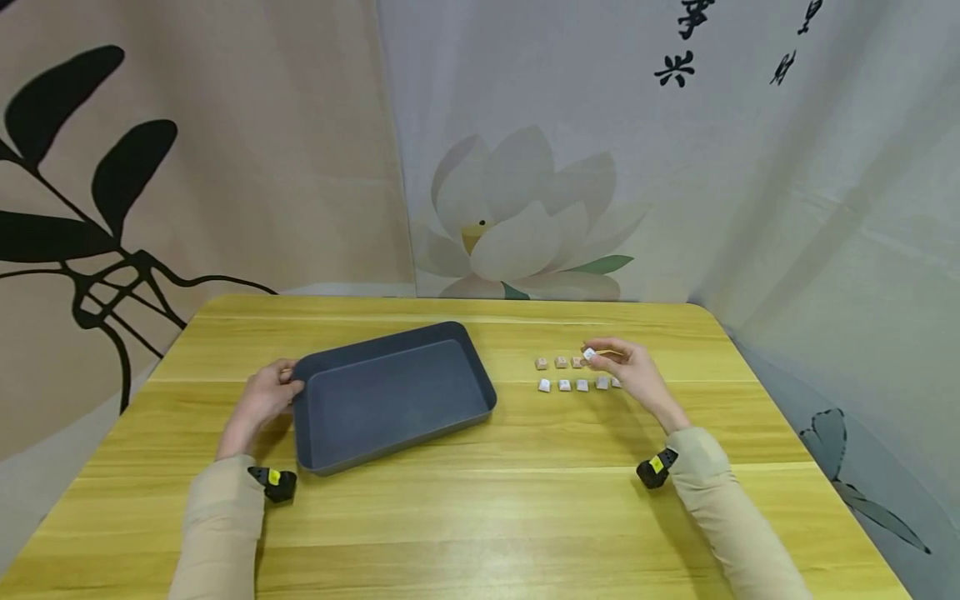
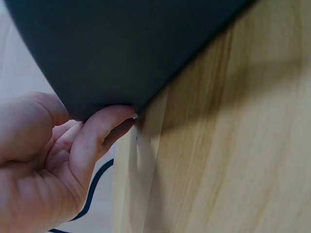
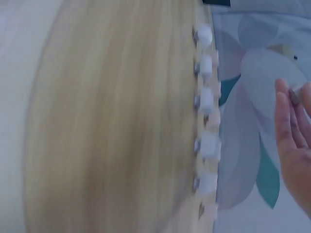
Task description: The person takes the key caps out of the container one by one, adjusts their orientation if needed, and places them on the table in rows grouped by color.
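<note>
My left hand (image 1: 264, 398) grips the dark grey rectangular tray (image 1: 393, 396) at its left end. In the left wrist view the thumb and fingers (image 2: 104, 124) pinch the tray's edge. Between thumb and fingertips, my right hand (image 1: 632, 371) holds a small white block (image 1: 589, 354) with a dark mark, above two rows of similar blocks. In the back row they are pinkish, like this block (image 1: 561, 362); in the front row they are white, like this one (image 1: 564, 386). The right hand partly hides the rows' right end. The right wrist view is blurred.
The wooden table (image 1: 465, 533) carries the tray at left of centre and the rows right of it. A printed curtain (image 1: 525, 83) hangs behind the table. A dark cable (image 2: 95, 187) shows beyond the table edge in the left wrist view.
</note>
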The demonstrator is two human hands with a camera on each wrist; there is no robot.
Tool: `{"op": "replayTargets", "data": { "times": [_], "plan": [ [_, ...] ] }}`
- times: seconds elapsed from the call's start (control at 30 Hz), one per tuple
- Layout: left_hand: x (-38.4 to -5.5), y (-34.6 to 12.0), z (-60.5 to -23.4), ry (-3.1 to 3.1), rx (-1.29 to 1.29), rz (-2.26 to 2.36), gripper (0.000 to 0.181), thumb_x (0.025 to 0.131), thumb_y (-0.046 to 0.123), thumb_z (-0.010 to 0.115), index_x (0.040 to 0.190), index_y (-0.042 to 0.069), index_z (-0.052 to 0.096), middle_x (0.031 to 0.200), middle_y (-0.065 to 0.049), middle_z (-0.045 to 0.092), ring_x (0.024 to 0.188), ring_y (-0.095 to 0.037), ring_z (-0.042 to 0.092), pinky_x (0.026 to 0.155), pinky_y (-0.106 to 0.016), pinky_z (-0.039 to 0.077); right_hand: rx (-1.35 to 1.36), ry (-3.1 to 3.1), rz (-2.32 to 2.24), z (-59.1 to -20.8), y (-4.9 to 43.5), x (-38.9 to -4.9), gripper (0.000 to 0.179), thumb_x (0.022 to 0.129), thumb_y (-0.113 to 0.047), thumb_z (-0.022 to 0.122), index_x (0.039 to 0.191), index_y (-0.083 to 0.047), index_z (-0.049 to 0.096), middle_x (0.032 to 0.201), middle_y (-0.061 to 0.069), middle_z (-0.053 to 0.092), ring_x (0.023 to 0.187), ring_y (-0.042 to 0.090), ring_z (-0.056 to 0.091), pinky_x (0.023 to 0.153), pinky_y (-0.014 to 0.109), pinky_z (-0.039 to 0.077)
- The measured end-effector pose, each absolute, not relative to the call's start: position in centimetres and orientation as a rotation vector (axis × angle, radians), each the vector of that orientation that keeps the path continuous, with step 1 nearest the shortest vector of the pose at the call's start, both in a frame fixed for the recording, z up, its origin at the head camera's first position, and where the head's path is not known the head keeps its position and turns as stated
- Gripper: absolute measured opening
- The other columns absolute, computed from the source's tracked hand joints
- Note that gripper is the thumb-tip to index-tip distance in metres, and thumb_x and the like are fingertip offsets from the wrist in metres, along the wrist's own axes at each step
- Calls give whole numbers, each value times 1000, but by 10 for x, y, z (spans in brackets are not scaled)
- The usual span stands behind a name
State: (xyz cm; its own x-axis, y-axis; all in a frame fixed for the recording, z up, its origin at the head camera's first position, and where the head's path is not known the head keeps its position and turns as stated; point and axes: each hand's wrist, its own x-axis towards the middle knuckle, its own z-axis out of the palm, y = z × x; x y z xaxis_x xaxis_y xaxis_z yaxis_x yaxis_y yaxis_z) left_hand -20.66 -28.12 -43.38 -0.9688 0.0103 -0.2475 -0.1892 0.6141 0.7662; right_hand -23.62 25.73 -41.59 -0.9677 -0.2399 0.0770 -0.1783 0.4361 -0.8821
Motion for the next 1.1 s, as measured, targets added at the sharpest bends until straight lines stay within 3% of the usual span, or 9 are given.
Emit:
{"op": "replayTargets", "data": {
  "times": [0.33,0.43,0.57,0.77,0.97,1.1],
  "plan": [
    [-206,-282,-431,2625,-134,1259,51,99,5,40,144,-14,24,139,-40,37,113,-46,57,77,-37,60,-279,2665,-1496,-424,290,-238,38,91,-17,63,125,-1,61,127,23,60,91,-9,62,82,16,53],
    [-206,-282,-431,2626,-139,1256,51,99,5,40,144,-14,24,139,-40,37,114,-46,56,77,-37,60,-249,2689,-1476,-425,298,-238,38,91,-15,64,125,2,60,126,25,60,90,-12,60,80,11,52],
    [-207,-281,-432,2620,-144,1258,51,99,4,39,144,-13,24,140,-40,37,116,-47,55,79,-38,60,-248,2718,-1408,-429,309,-239,37,92,-14,62,124,4,60,125,26,61,95,-8,60,81,11,52],
    [-206,-281,-432,2624,-143,1252,51,99,5,40,144,-14,23,139,-40,36,115,-47,55,79,-38,60,-261,2711,-1314,-436,323,-239,35,92,-9,60,124,7,59,125,26,60,107,10,62,80,10,50],
    [-206,-281,-432,2631,-144,1244,51,99,5,40,144,-13,24,139,-40,36,114,-47,56,78,-38,60,-190,2651,-1341,-441,329,-237,35,93,-7,59,124,9,57,126,30,58,97,0,62,79,15,55],
    [-206,-281,-431,2628,-149,1246,51,99,5,40,144,-14,24,139,-40,36,114,-47,56,78,-38,60,-148,2695,-1269,-443,331,-238,31,92,-7,60,120,8,60,122,29,61,100,17,64,76,18,55]
  ]
}}
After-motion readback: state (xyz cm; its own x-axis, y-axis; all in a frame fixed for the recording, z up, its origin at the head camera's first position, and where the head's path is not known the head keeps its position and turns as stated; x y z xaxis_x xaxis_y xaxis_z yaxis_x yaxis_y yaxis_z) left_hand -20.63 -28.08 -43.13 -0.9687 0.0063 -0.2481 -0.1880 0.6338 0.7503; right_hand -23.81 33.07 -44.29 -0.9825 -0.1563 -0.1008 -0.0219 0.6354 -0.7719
